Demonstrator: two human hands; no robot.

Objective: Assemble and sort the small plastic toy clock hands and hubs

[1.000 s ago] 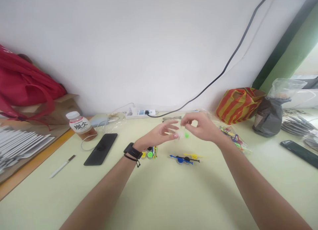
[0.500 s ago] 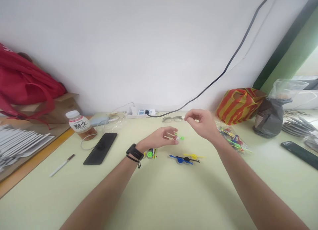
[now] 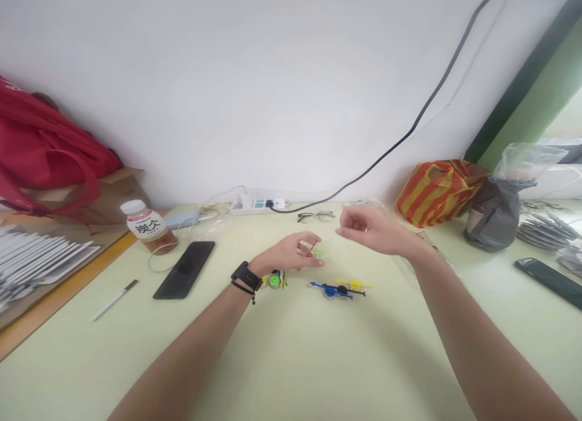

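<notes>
My left hand (image 3: 296,251), with a black watch on the wrist, is curled above the table. A small light-green plastic piece (image 3: 319,256) and a thin red piece (image 3: 313,245) show between its thumb and fingers. To its right, my right hand (image 3: 364,227) is raised, fingers curled together; what they hold, if anything, is hidden. Below the hands lie a blue arrow spinner (image 3: 330,292), a black one (image 3: 342,290) and a yellow one (image 3: 356,285). Beneath my left wrist sits a cluster of green, yellow and dark plastic parts (image 3: 274,281).
Eyeglasses (image 3: 316,216) and a power strip (image 3: 257,207) lie along the wall. On the left are a phone (image 3: 184,270), a drink bottle (image 3: 148,228) and a pen (image 3: 114,300). A striped bag (image 3: 436,190), grey bag (image 3: 491,218) and second phone (image 3: 548,281) are on the right.
My right hand has shifted slightly right and down, its forearm now covering most of the bag of coloured parts. The left hand stays in place; the green piece at its fingertips has moved slightly left.
</notes>
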